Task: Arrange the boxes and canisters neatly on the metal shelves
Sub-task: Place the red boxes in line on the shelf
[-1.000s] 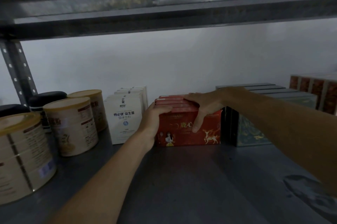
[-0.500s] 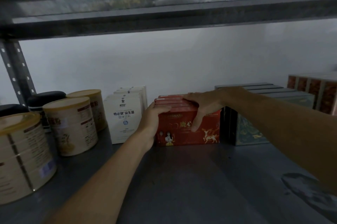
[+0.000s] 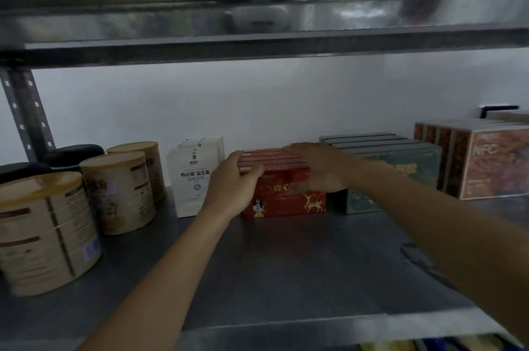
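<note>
Hands (image 3: 232, 187) squaring up the red boxes (image 3: 286, 203) at mid-frame, on the metal shelf (image 3: 286, 270).

You are bracketing the row of red boxes from both ends. Your left hand is gripping its left end, just beside the white boxes (image 3: 194, 179). Your right hand (image 3: 317, 169) is wrapping over the top right edge, next to the teal boxes (image 3: 400, 176). The hands are staying apart, with the row clamped between them. Try pressing evenly from both sides so the thin boxes are closing up flush, and pushing low enough that none is tipping. By my judgement the front faces should be lining up with the neighbouring rows. Both forearms are reaching in from the lower edge of the frame, wrists roughly level. The canisters (image 3: 120, 193) are standing at the left, untouched.
</note>
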